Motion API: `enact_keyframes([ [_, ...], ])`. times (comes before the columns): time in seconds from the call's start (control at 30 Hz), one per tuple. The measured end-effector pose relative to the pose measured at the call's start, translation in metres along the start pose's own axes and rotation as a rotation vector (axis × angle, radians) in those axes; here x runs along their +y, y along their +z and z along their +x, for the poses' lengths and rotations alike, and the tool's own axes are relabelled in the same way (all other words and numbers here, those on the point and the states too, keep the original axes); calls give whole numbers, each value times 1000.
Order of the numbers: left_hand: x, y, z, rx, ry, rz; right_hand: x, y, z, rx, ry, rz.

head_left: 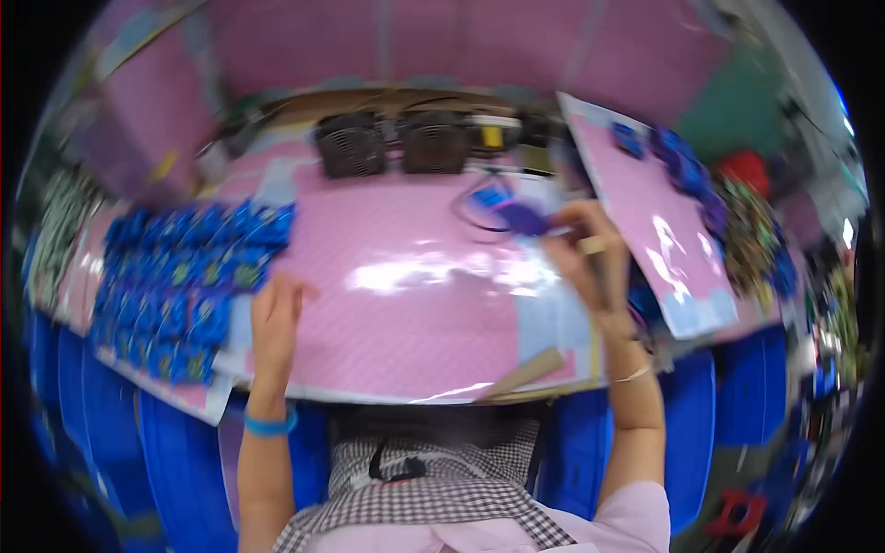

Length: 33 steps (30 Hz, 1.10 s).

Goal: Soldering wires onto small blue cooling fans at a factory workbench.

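Note:
My right hand [590, 253] is raised over the right part of the pink work surface [415, 323]. Its fingers are closed on a flat, rounded purple-blue piece [524, 218] with a thin dark cord looping off its left side. Motion blur hides what exactly the piece is. A pale band shows around one of the fingers. My left hand [275, 309] is at the surface's left side with its thumb apart, and no object shows in it. Just beyond and left of it lie rows of small blue bundles [198, 267], packed close together.
Two dark boxy units with round grilles [435, 143] stand at the back, beside a small device with a yellow patch [493, 136]. A slanted pink board [645, 221] rises at the right, with blue bundles along its far edge. Blue bins [678, 415] sit below the front edge.

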<state>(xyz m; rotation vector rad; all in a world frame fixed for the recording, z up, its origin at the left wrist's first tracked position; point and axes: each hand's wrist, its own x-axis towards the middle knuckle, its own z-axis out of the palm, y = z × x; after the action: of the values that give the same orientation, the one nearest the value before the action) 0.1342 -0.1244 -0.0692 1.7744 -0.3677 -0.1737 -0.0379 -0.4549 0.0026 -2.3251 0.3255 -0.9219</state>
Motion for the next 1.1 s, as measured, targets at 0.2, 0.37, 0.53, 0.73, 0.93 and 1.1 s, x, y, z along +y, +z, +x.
enact_keyframes([
  [0.2, -6, 62, -29, -327, -7, -353, -19, 48, -31, -236, 9, 186],
  [0.37, 14, 78, -46, -77, 508, 292, 68, 13, 57, 360, 98, 2],
  [0.53, 3, 79, -48, -227, 479, 158, 178, -34, 132, 538, 159, -473],
  [0.73, 8, 96, -35, -269, 480, 582, 253, -42, 164, 362, 209, -656],
  [0.93, -16, 115, -8, -230, 416, 586, 237, -28, 147, 507, 75, -552],
  [1.1, 1, 106, -9, -147, 580, 455, 65, -13, 62, 383, -163, -216],
])
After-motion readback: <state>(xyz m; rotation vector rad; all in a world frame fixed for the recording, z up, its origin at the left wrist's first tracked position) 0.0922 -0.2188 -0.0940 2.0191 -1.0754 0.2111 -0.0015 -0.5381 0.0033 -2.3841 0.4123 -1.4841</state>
